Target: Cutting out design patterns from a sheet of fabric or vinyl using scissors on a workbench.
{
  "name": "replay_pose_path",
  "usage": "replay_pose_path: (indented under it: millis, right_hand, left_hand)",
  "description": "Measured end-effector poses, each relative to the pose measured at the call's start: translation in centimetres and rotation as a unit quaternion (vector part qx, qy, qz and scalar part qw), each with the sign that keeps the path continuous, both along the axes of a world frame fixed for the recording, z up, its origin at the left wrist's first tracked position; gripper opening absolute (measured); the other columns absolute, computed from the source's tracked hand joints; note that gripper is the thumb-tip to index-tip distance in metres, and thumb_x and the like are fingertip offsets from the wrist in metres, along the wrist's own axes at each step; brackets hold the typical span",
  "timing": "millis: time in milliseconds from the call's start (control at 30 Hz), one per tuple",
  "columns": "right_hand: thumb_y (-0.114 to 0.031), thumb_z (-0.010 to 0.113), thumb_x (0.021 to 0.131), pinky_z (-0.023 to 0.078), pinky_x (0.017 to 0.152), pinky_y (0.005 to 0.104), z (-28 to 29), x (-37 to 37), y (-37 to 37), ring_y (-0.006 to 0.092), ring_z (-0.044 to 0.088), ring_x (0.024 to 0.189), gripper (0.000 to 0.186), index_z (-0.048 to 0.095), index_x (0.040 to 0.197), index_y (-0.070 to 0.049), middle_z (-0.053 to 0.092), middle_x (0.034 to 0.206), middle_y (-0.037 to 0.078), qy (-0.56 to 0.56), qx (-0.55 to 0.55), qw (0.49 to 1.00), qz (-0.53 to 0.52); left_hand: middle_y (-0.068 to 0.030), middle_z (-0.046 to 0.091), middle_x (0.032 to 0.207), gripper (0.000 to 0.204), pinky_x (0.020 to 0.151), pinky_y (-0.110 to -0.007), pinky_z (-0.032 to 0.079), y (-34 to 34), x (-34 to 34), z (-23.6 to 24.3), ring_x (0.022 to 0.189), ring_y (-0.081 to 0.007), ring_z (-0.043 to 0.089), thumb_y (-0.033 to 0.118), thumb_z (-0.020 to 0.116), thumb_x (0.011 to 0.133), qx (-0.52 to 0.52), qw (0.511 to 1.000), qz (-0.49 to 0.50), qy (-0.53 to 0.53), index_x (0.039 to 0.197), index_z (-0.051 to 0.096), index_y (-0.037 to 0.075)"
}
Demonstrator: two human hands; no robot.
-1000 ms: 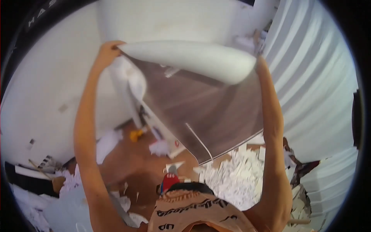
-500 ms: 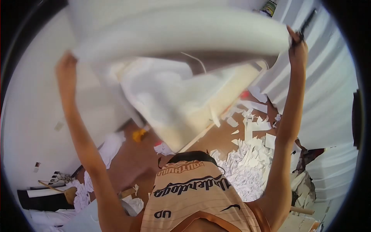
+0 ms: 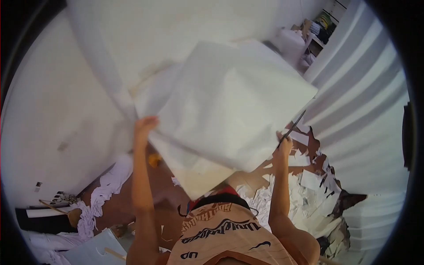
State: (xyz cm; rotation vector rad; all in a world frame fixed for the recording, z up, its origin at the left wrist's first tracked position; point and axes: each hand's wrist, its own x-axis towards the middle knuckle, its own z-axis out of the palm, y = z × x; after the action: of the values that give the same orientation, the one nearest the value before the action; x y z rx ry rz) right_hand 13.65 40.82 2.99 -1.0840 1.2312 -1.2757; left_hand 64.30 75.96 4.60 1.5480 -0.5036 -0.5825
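Note:
A large white sheet (image 3: pixel 229 106), paper or cloth I cannot tell, spreads over a pale tabletop (image 3: pixel 196 179) in front of me. My left hand (image 3: pixel 146 125) is closed at the sheet's near left edge, its fingers slightly blurred. By the sheet's right edge, my right hand (image 3: pixel 285 141) is closed round a pair of dark scissors (image 3: pixel 295 125), whose blades point up and away. That hand also seems to pinch the sheet's edge. Most of the table lies hidden under the sheet; only its near corner shows.
White scraps (image 3: pixel 265 194) are heaped on the brown floor (image 3: pixel 165 190) at right. A white curtain (image 3: pixel 353 106) hangs on the right, and a white wall (image 3: pixel 57 119) stands left. Crumpled white material (image 3: pixel 106 181) lies along that wall. A shelf (image 3: pixel 314 46) holds things at the far right.
Both hands have come down and closer together from high, wide positions. The sheet, raised and bowed before, now lies lower across the tabletop, covering most of it.

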Motion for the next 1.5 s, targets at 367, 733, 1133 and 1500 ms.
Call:
replay_pose_path:
  millis: [367, 733, 1133, 1500]
  right_hand:
    - [0.007, 0.057, 0.083, 0.042, 0.048, 0.0249, -8.5, 6.7, -8.8, 0.0113, 0.053, 0.051, 0.01, 0.057, 0.079, -0.002, 0.057, 0.068, 0.002, 0.066, 0.121, 0.99, 0.028]
    - [0.005, 0.063, 0.084, 0.046, 0.05, 0.0287, -7.1, 7.9, -11.4, 0.0134, 0.061, 0.058, 0.007, 0.061, 0.09, 0.002, 0.064, 0.072, 0.006, 0.111, 0.171, 0.977, 0.066]
    - [-0.02, 0.073, 0.086, 0.051, 0.077, 0.0468, -4.3, 16.3, -26.2, 0.0407, 0.066, 0.089, 0.032, 0.06, 0.11, -0.001, 0.068, 0.094, 0.02, 0.415, -0.147, 0.879, 0.184]
    - [-0.03, 0.077, 0.083, 0.053, 0.079, 0.0487, -10.0, 22.6, -40.9, 0.036, 0.066, 0.091, 0.04, 0.055, 0.103, -0.003, 0.067, 0.094, 0.015, 0.549, -0.238, 0.789, 0.14]
  left_hand:
    - [-0.0116, 0.065, 0.119, 0.068, 0.08, -0.034, 0.052, -12.4, 8.7, -17.1, 0.097, -0.0202, 0.065, 0.022, 0.084, 0.081, 0.128, 0.97, 0.173, -0.112, 0.136, 0.053, 0.0]
    - [-0.0144, 0.064, 0.126, 0.076, 0.098, -0.04, 0.051, -16.0, -2.7, -12.3, 0.112, -0.0273, 0.064, 0.001, 0.088, 0.069, 0.158, 0.954, 0.228, 0.115, 0.136, 0.052, -0.003]
    - [-0.015, 0.069, 0.11, 0.068, 0.08, -0.037, 0.059, -17.3, 7.9, -13.9, 0.094, -0.0267, 0.07, 0.005, 0.089, 0.07, 0.268, 0.959, 0.084, 0.027, 0.128, 0.055, -0.004]
    - [-0.0148, 0.069, 0.103, 0.08, 0.082, -0.039, 0.057, -12.8, -0.6, -22.0, 0.094, -0.026, 0.068, 0.02, 0.091, 0.069, 0.343, 0.885, 0.311, 0.048, 0.135, 0.048, 0.005]
